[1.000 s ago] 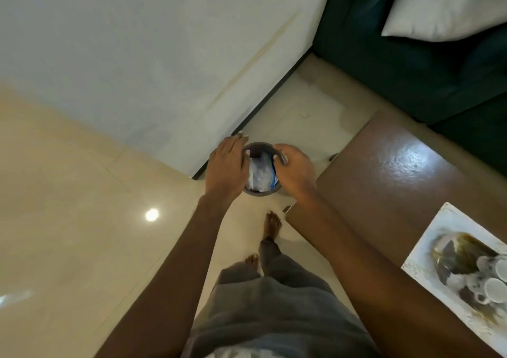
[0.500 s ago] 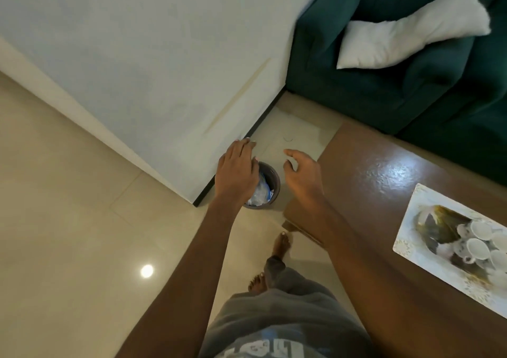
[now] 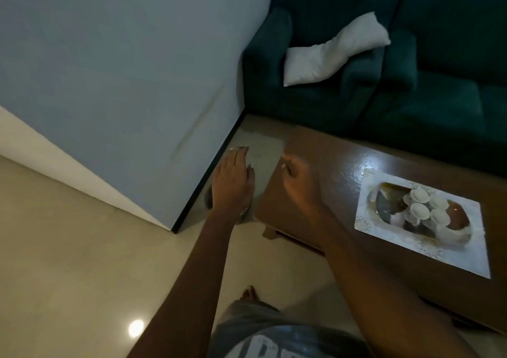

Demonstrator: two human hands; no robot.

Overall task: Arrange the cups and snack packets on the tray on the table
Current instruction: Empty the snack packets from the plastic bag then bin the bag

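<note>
Head view, dim light. Person stands on the tiled floor beside a brown tabletop.

Left hand: palm down, fingers extended and together, grip released, nothing in it. It hangs over a dark round container on the floor at the wall's corner; the hand hides most of the container, contents not discernible.

Right hand: above the near-left corner of the tabletop, fingers loosely curled, motion-blurred. Grip holds nothing visible.

Tray: white rectangular, patterned border, dark oval centre; lies flat on the tabletop, well to the right of both hands. Four white cups stand clustered on it, touching or nearly so. Snack packets: none discernible on the tray.

Background: green sofa beyond the tabletop, a white pillow lying on its seat.
</note>
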